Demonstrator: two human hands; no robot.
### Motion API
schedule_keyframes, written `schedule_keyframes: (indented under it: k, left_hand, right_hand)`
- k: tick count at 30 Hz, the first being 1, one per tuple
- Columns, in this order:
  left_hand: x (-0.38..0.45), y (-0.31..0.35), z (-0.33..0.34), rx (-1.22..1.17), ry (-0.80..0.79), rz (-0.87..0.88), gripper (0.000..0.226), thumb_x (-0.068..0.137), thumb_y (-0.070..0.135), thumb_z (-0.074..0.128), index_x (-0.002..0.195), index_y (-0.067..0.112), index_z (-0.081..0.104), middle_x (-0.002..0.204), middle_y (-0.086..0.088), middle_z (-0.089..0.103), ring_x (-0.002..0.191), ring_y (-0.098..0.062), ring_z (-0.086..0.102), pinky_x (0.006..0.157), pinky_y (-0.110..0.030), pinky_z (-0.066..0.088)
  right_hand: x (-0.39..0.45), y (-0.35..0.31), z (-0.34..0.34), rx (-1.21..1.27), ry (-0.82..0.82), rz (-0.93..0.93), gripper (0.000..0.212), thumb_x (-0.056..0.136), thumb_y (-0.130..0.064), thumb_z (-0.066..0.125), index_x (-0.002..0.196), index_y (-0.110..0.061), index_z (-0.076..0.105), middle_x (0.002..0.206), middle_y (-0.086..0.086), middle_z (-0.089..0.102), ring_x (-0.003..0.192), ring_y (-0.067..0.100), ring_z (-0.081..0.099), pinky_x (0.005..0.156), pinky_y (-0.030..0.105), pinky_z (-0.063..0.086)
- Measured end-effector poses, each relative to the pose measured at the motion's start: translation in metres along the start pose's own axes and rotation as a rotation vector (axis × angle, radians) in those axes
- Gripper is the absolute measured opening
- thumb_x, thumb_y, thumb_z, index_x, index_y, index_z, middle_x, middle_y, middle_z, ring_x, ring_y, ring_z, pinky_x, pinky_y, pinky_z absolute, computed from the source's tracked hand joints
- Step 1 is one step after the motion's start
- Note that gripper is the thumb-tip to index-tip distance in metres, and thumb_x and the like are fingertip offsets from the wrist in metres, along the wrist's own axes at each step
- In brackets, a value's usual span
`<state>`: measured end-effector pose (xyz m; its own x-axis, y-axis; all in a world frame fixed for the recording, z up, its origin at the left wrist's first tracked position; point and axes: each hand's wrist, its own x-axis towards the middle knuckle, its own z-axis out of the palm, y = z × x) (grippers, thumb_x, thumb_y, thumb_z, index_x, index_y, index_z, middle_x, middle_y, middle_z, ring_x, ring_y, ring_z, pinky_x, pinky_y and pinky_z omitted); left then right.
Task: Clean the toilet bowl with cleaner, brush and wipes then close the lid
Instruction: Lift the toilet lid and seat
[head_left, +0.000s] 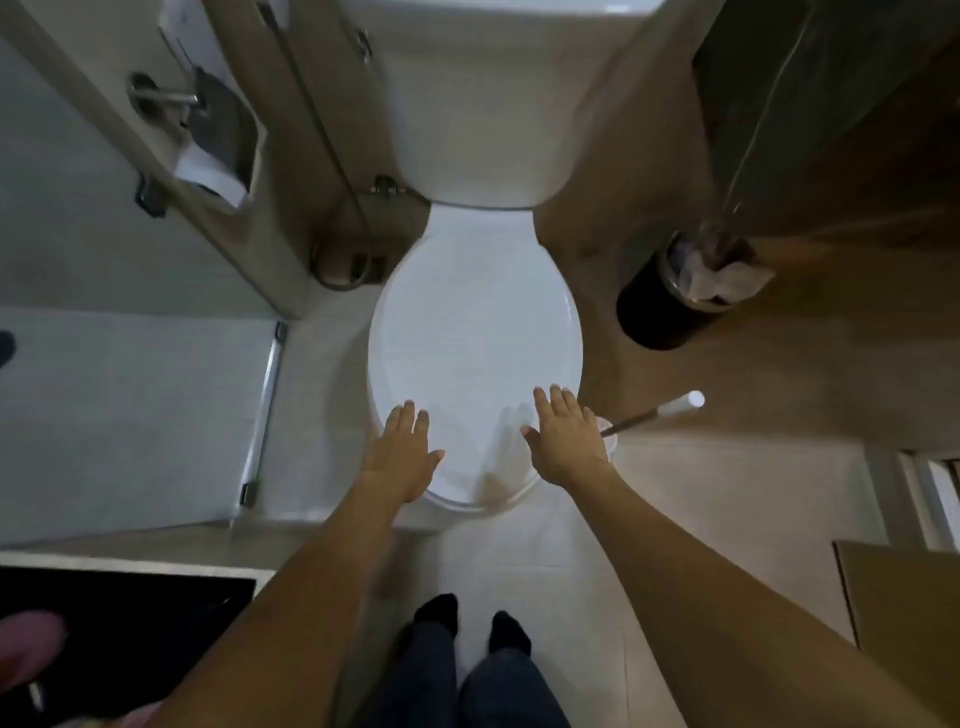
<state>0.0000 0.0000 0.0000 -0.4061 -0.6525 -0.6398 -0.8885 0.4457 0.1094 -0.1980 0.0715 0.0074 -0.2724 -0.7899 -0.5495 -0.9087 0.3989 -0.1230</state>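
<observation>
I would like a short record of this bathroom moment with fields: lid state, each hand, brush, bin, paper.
lid: toilet lid is down, covering the bowl
left hand: open, fingers spread, over the lid's front left edge, holding nothing
right hand: open, fingers spread, over the lid's front right edge, holding nothing
brush: toilet brush handle sticks out of its holder on the floor, right of the bowl
bin: dark waste bin right of the toilet, crumpled paper inside
paper: toilet paper dispenser on the left wall

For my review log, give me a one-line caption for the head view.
Both open hands, left hand and right hand, reach over the closed toilet lid; brush handle at right.
</observation>
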Motion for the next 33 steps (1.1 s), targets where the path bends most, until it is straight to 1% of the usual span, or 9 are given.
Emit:
schedule_keyframes:
  k: [3, 6, 11, 15, 17, 20, 24, 28, 33]
  left_hand:
    - [-0.001, 0.001, 0.032, 0.065, 0.002, 0.017, 0.067, 0.102, 0.042, 0.029, 0.152, 0.009, -0.001, 0.159, -0.011, -0.008, 0.147, -0.025, -0.002, 0.117, -0.046, 0.008]
    - [-0.002, 0.001, 0.064, 0.083, 0.033, 0.045, 0.072, 0.101, 0.038, 0.037, 0.151, 0.009, -0.005, 0.159, -0.011, -0.01, 0.147, -0.024, -0.002, 0.117, -0.045, 0.009]
    - [0.007, -0.003, 0.092, 0.06, 0.119, 0.045, 0.081, 0.097, 0.031, 0.048, 0.151, 0.009, -0.009, 0.159, -0.009, -0.013, 0.147, -0.022, -0.005, 0.117, -0.042, 0.007]
    - [0.019, -0.004, 0.104, 0.046, 0.206, 0.063, 0.092, 0.093, 0.038, 0.055, 0.15, 0.01, -0.012, 0.158, -0.009, -0.017, 0.147, -0.023, -0.006, 0.117, -0.043, 0.005]
    - [0.024, -0.008, 0.11, 0.061, 0.232, 0.075, 0.101, 0.088, 0.042, 0.06, 0.15, 0.011, -0.013, 0.158, -0.009, -0.016, 0.147, -0.023, -0.006, 0.117, -0.043, 0.005]
    - [0.031, -0.017, 0.116, 0.068, 0.268, 0.107, 0.108, 0.082, 0.048, 0.063, 0.149, 0.012, -0.013, 0.159, -0.008, -0.011, 0.147, -0.022, -0.004, 0.117, -0.045, 0.005]
    - [0.04, -0.025, 0.122, 0.085, 0.327, 0.134, 0.12, 0.072, 0.049, 0.072, 0.147, 0.016, -0.015, 0.159, -0.007, -0.003, 0.147, -0.022, 0.002, 0.116, -0.047, 0.012]
    - [0.049, -0.03, 0.122, 0.069, 0.346, 0.177, 0.128, 0.062, 0.052, 0.077, 0.148, 0.015, -0.011, 0.157, -0.006, -0.006, 0.147, -0.02, 0.0, 0.116, -0.046, 0.007]
    - [0.053, -0.038, 0.127, 0.159, 0.395, 0.215, 0.125, 0.063, 0.057, 0.075, 0.149, 0.008, -0.002, 0.157, -0.011, -0.002, 0.146, -0.023, 0.003, 0.115, -0.05, 0.01]
  right_hand:
    - [-0.003, -0.001, 0.032, -0.065, -0.028, -0.029, 0.061, 0.104, -0.036, 0.03, 0.154, -0.013, 0.003, 0.161, 0.011, 0.001, 0.149, 0.026, 0.001, 0.119, 0.045, 0.012]
    - [-0.008, -0.001, 0.067, -0.121, -0.03, -0.095, 0.062, 0.104, -0.034, 0.032, 0.153, -0.012, 0.001, 0.161, 0.011, -0.003, 0.149, 0.026, -0.002, 0.119, 0.046, 0.01]
    - [-0.01, -0.002, 0.105, -0.106, -0.012, -0.148, 0.07, 0.103, -0.031, 0.04, 0.153, -0.014, -0.006, 0.161, 0.008, -0.012, 0.148, 0.024, -0.008, 0.119, 0.044, 0.006]
    - [-0.003, -0.007, 0.121, -0.113, 0.078, -0.164, 0.082, 0.099, -0.034, 0.048, 0.152, -0.014, -0.011, 0.159, 0.01, -0.016, 0.148, 0.026, -0.009, 0.119, 0.043, 0.003]
    - [0.0, -0.009, 0.126, -0.132, 0.095, -0.173, 0.09, 0.096, -0.037, 0.053, 0.152, -0.013, -0.013, 0.159, 0.011, -0.017, 0.148, 0.027, -0.01, 0.118, 0.042, 0.0]
    - [0.004, -0.009, 0.133, -0.117, 0.12, -0.182, 0.099, 0.089, -0.04, 0.062, 0.152, -0.011, -0.009, 0.16, 0.012, -0.012, 0.148, 0.028, -0.008, 0.116, 0.042, -0.003]
    - [0.008, -0.007, 0.144, -0.116, 0.182, -0.185, 0.105, 0.08, -0.043, 0.071, 0.153, -0.009, 0.003, 0.16, 0.015, 0.0, 0.148, 0.029, 0.002, 0.118, 0.048, 0.01]
    - [0.014, -0.001, 0.151, -0.159, 0.237, -0.213, 0.109, 0.077, -0.051, 0.07, 0.153, -0.009, 0.005, 0.16, 0.015, 0.003, 0.148, 0.029, 0.002, 0.117, 0.049, 0.007]
    - [0.019, 0.005, 0.155, -0.274, 0.315, -0.305, 0.104, 0.077, -0.055, 0.065, 0.152, -0.006, 0.012, 0.159, 0.018, 0.012, 0.147, 0.031, 0.01, 0.116, 0.05, 0.007]
